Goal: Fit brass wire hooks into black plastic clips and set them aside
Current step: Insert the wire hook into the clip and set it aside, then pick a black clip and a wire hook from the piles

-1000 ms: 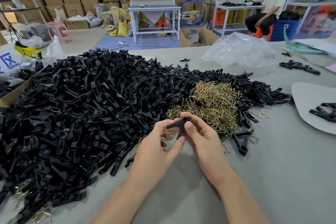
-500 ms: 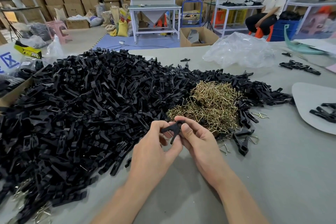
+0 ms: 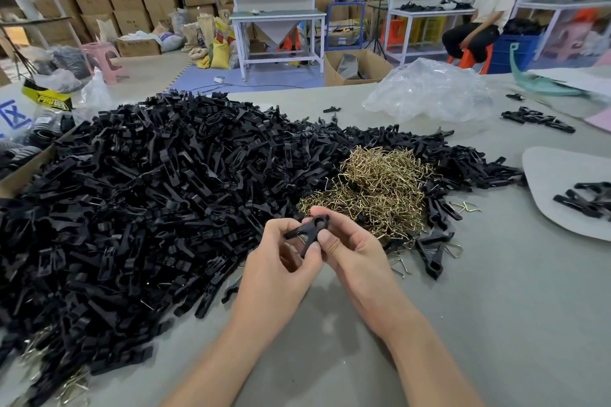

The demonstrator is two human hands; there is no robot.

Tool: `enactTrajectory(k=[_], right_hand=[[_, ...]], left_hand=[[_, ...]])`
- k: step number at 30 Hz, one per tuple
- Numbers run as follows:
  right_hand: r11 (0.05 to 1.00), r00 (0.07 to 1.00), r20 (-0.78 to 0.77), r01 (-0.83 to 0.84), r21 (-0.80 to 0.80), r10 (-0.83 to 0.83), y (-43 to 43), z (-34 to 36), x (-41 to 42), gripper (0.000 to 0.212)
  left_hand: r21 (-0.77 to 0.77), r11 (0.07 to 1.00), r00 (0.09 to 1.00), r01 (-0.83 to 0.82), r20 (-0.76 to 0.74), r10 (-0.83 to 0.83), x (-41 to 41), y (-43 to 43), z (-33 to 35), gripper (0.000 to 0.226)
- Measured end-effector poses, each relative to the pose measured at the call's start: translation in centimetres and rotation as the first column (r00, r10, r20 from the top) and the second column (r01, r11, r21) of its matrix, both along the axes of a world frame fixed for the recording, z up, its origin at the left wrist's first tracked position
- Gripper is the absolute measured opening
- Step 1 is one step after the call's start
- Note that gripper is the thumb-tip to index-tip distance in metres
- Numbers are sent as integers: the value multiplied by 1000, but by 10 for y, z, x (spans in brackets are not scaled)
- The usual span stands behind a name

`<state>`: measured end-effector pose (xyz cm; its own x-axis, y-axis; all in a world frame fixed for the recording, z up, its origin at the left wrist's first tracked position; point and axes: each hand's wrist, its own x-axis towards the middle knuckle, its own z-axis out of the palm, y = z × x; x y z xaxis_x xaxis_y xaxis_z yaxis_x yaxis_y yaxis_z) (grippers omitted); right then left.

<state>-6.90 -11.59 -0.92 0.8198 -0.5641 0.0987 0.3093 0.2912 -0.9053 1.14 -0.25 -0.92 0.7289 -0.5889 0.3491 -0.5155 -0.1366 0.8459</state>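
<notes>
A black plastic clip (image 3: 310,231) is held between both hands above the grey table (image 3: 496,324). My left hand (image 3: 277,269) pinches its lower legs with thumb and fingers. My right hand (image 3: 352,249) grips its upper end, thumb pressed against the side. A large heap of black clips (image 3: 142,208) covers the left and middle of the table. A mound of brass wire hooks (image 3: 380,192) lies just behind my hands. Whether a hook sits in the held clip is hidden.
A pale board (image 3: 562,208) at the right edge carries a few clips (image 3: 585,198). A crumpled clear plastic bag (image 3: 429,92) lies at the back. More clips (image 3: 539,118) lie far right. A cardboard box (image 3: 20,172) stands at the left. A person sits in the background.
Both hands drifted slightly left and toward me with the clip. The clip has been turned so its round hole faces up.
</notes>
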Motion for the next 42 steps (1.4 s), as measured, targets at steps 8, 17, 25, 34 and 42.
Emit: enactTrajectory(k=[8,17,25,34,42], right_hand=[[988,989,136,-74,137,56,3,8,-12,36],[942,956,124,230,244,-265,-54,9,-72,33],[699,759,60,563,440,-649,-133,5,-150,28],[580,696,0,598,553,-718,-145,1,-164,29],[726,776,-36,604,329,-629,-95,21,-122,23]], left_hand=[[40,994,981,-104,169,96,-18,-2,9,38],[116,989,960,94,251,-121,-69,-75,28,37],[183,916,923,356,84,-375,-154,-231,52,42],[382,777,840,501,2,-543,-186,-326,50,71],[151,875,872,459,112,-477,-118,-189,43,36]])
